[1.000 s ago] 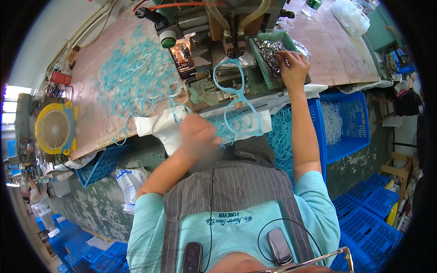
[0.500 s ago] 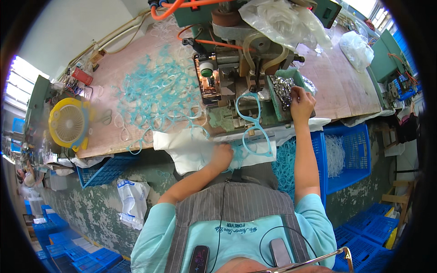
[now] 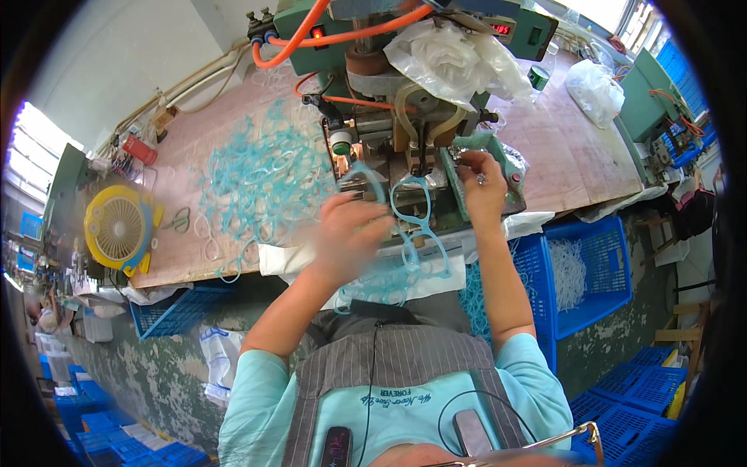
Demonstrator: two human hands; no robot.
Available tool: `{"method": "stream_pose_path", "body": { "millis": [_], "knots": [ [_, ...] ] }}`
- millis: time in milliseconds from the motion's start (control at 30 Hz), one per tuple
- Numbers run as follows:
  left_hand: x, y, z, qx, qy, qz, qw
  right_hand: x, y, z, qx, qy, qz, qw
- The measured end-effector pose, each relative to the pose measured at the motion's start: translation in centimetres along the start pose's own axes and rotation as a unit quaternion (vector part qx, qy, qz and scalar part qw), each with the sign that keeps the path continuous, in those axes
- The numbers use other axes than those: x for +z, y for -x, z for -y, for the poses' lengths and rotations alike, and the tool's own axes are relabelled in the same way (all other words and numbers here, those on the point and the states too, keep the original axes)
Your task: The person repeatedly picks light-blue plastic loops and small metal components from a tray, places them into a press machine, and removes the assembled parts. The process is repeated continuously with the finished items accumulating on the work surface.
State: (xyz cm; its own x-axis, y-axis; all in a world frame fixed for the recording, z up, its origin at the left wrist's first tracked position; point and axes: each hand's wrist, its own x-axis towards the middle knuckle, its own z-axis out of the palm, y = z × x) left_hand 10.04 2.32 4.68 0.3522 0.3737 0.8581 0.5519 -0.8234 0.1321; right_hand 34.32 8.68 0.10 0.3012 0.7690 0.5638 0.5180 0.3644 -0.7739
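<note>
Our left hand [image 3: 348, 231], blurred, had come up from our lap to the machine [image 3: 405, 117], fingers closed on a blue glasses frame [image 3: 416, 222] at its front. Our right hand [image 3: 480, 187] stayed over the small tray [image 3: 510, 167], fingertips pinched together.

Small dark display with red digits [image 3: 500, 29] on the green machine housing, far centre-right. Crumpled clear plastic bag [image 3: 459, 54] draped on the machine just below it; a second knotted clear bag [image 3: 594, 90] on the counter, far right.
</note>
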Motion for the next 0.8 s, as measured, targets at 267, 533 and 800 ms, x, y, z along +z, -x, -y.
{"method": "stream_pose_path", "body": {
  "millis": [267,533,800],
  "knots": [
    [2.5,-1.7,0.6,0.04,0.158,0.079,0.983,1.4,1.6,5.5,0.031,-0.098,0.032,0.994],
    [2.8,-1.0,0.2,0.05,0.14,0.081,0.986,2.5,1.3,6.5,0.051,-0.126,0.015,0.991],
    [2.8,-1.3,-0.6,0.058,0.186,0.098,0.976,2.9,1.3,4.8,-0.018,-0.105,0.023,0.994]
  ]
}}
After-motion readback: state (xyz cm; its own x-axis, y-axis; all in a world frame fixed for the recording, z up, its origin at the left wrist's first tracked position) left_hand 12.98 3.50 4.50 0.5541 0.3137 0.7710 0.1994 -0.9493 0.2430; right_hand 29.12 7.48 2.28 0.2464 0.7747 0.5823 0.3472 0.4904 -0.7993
